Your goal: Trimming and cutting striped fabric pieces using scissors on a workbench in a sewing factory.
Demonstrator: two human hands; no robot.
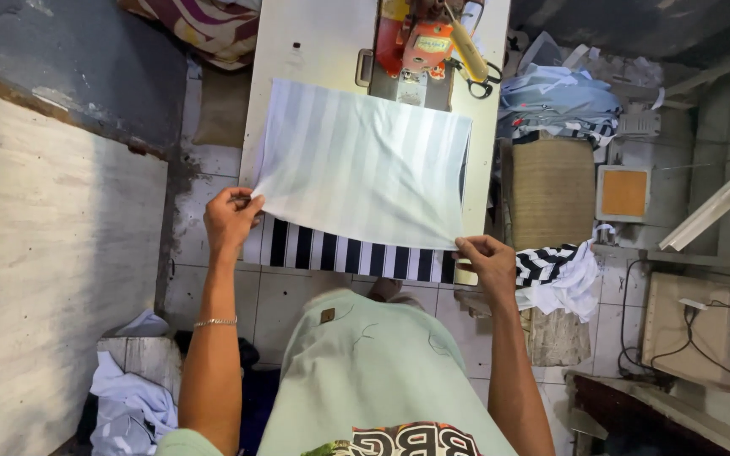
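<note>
Both arms stretched forward: left hand (pixel 230 221) and right hand (pixel 489 262) each pinch a near corner of the pale striped cloth (pixel 365 165) over the table (pixel 314 42).

A sewing machine (pixel 420 46) is seen at the far end of the desk (pixel 297 51), with black-handled scissors (pixel 476 80) laid just beside it. Black-and-white striped cloth (pixel 348 253) is draped over the desk's near edge. To the right, a pile of pale blue fabric (pixel 555 97) is heaped above a woven tan box (pixel 551 194), and an orange-topped square stool (pixel 624 192) is set next to it. More striped and white cloth (pixel 559 274) is bundled below. A wooden board (pixel 35 270) is leaned at the left, crumpled grey cloth (pixel 128 405) beneath.
</note>
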